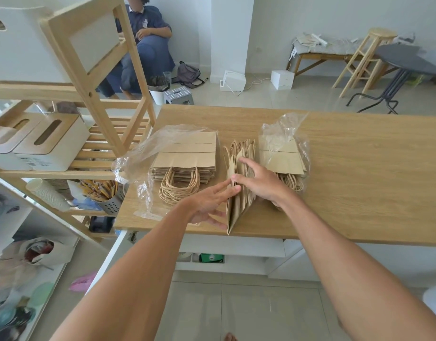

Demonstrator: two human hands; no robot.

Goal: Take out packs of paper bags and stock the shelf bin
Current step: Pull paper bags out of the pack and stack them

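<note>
A bundle of brown paper bags [236, 205] stands on edge in the middle of the wooden table [359, 180]. My left hand [209, 203] presses its left face with spread fingers. My right hand [263, 180] holds its right side from above. A flat stack of paper bags [187, 158] with twine handles lies to the left, half out of its clear plastic wrapper [135, 158]. Another pack of paper bags [283, 156], inside clear plastic, lies to the right. White shelf bins [52, 141] sit on the wooden shelf rack [89, 94] at the left.
A large white bin [22, 45] sits on the rack's upper shelf. Paper cups [47, 193] and a metal holder of sticks [108, 200] stand on a lower shelf. A person sits behind the rack. A stool [367, 57], a round dark table [409, 60] and boxes stand beyond.
</note>
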